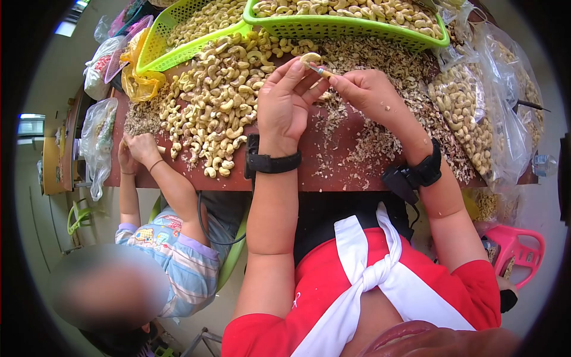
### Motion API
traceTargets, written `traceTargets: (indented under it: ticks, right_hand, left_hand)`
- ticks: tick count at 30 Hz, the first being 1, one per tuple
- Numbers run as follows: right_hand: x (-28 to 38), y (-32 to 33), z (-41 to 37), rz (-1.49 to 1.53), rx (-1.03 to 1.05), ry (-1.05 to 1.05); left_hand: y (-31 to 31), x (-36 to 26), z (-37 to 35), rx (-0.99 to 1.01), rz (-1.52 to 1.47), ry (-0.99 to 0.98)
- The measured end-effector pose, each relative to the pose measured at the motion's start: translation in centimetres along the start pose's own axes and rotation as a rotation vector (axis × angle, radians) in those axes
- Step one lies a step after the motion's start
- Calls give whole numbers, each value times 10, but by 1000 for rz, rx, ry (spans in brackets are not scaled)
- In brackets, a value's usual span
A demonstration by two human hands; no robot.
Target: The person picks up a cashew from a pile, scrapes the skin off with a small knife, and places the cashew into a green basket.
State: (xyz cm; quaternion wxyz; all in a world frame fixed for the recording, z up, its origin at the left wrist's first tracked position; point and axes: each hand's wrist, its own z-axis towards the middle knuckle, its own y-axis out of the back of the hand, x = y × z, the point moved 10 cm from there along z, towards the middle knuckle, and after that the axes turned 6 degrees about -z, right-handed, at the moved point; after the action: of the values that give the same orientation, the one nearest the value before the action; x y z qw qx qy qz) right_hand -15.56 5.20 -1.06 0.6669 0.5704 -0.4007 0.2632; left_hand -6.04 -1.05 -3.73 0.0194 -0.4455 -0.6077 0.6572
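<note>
Between the thumb and fingers of my left hand (286, 98) is a pale cashew nut (310, 58), held up over the table. My right hand (370, 94) grips a small knife (323, 72) with a light wooden handle, its short blade right at the nut's lower side. Just left of my left hand spreads a heap of cashews (217, 98) on the reddish-brown table (324, 169). Beneath and beyond my right hand lie flakes of peeled skin (380, 62). Both wrists wear black straps.
Green baskets (351, 27) full of cashews stand along the back. A clear plastic bag of cashews (467, 113) sits at the right edge. Another person (172, 256) sits at my left, hands (140, 149) at the table's edge. A pink stool (520, 253) is at lower right.
</note>
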Motion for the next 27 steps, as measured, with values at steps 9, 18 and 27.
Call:
traceTargets:
  ticks: [9, 18, 27]
  right_hand:
    - [12, 10, -1, -97, -123, 111]
    - [0, 6, 0, -33, -53, -22]
    - [-12, 22, 2, -90, -129, -43]
  left_hand:
    - [0, -5, -2, -7, 17, -85]
    - [-2, -8, -6, -48, -9, -175]
    - [-12, -16, -12, -12, 187, -299]
